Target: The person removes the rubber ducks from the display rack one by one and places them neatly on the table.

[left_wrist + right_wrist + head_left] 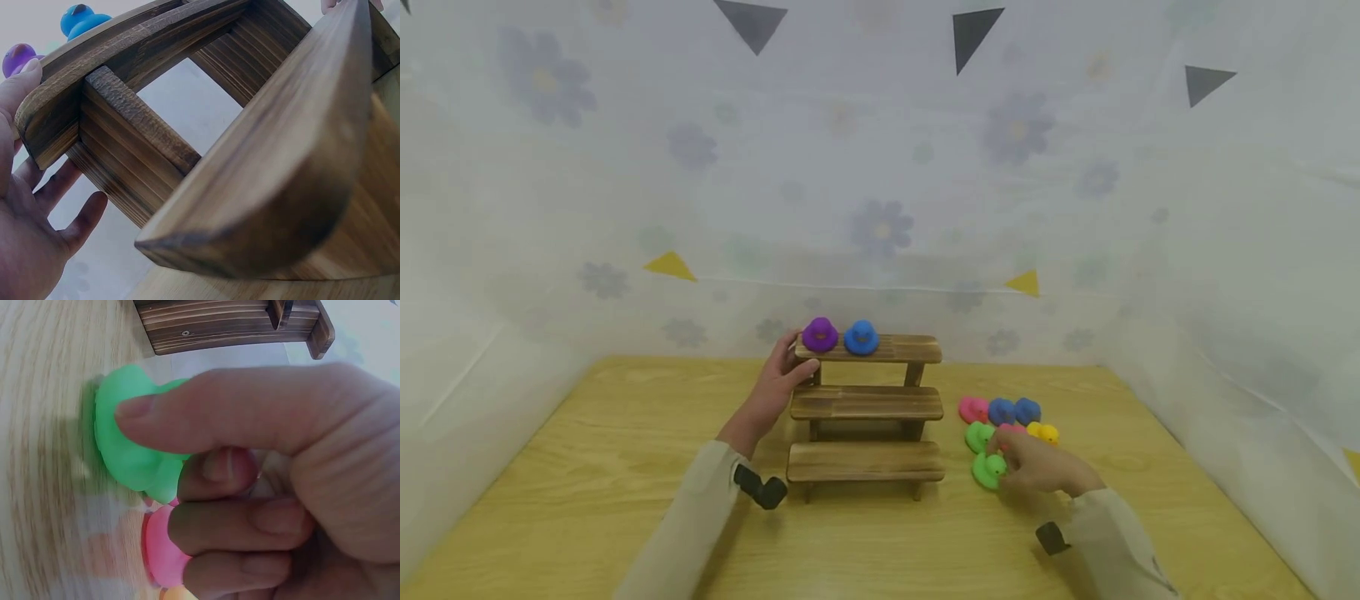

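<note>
A three-step wooden stand (865, 460) stands in the middle of the table. My left hand (767, 392) holds the left end of its top step, the thumb (30, 74) at the upper edge and the other fingers lower down behind. On that step sit a purple rubber duck (820, 337), close to the thumb, and a blue rubber duck (861, 339) to its right. Right of the stand, my right hand (1041, 468) pinches the nearest green rubber duck (987, 473) at table level. Its thumb lies across that duck's side in the right wrist view; the index finger is mostly hidden.
Behind the pinched duck are another green duck (978, 437), a pink duck (973, 409), two blue ducks (1027, 411) and a yellow duck (1045, 433). A second pink duck (164, 547) is partly covered by the right hand. Pale flowered sheeting (880, 167) encloses the wooden table (587, 492).
</note>
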Motion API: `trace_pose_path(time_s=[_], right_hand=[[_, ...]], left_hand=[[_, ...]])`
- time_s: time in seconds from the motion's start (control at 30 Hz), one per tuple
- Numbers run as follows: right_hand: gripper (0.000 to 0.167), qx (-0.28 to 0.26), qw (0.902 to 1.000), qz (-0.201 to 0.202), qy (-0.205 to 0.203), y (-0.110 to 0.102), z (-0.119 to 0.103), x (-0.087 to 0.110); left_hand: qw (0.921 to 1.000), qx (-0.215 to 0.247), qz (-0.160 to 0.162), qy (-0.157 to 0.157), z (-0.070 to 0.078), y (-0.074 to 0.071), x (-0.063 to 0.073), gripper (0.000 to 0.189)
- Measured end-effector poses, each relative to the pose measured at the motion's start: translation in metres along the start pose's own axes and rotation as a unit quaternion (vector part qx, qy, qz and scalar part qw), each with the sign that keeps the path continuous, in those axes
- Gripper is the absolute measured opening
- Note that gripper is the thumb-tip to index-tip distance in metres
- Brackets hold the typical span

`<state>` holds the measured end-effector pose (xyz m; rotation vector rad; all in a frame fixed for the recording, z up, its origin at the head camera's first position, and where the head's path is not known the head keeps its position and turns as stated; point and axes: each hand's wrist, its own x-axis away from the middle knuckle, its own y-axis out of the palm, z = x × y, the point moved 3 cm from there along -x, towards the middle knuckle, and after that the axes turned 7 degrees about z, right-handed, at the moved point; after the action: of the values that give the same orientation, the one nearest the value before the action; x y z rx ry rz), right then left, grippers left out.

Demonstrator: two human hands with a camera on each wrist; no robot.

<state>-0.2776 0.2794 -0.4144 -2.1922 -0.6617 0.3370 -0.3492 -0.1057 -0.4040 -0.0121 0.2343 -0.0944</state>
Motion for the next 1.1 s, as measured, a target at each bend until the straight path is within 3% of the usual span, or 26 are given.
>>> trace_pose_path(time_s=[0.17, 0.43, 0.53, 0.73, 0.9, 1.1], right_hand=[[0.04, -0.006, 0.9998, 0.0, -0.016, -0.002, -0.003, 0.001], [0.042, 0.006, 0.9997, -0.004, 0.024, -0.006, -0.004, 0.005], [0.041, 0.011, 0.9997, 0.004, 0.021, -0.007, -0.005, 0.005], [0.031, 0.004, 0.9991, 0.036, -0.023, -0.007, -0.012, -0.002], [0.016, -0.006, 0.9952, 0.078, -0.059, -0.003, -0.025, -0.019], [0.014, -0.028, 0.9898, 0.122, -0.067, -0.002, -0.042, -0.038]], left_hand=[[1.0, -0.004, 0.001, 0.001, 0.0, 0.001, 0.001, 0.067], [0.9999, -0.007, -0.003, 0.008, -0.002, 0.001, 0.001, 0.067], [0.9999, -0.007, 0.0, 0.01, -0.002, 0.001, 0.0, 0.066], [0.9999, -0.009, -0.006, 0.008, -0.004, 0.002, -0.001, 0.069], [0.9999, -0.013, 0.0, 0.007, -0.003, 0.0, -0.002, 0.07], [0.9999, -0.01, 0.001, 0.004, -0.003, 0.001, -0.001, 0.068]])
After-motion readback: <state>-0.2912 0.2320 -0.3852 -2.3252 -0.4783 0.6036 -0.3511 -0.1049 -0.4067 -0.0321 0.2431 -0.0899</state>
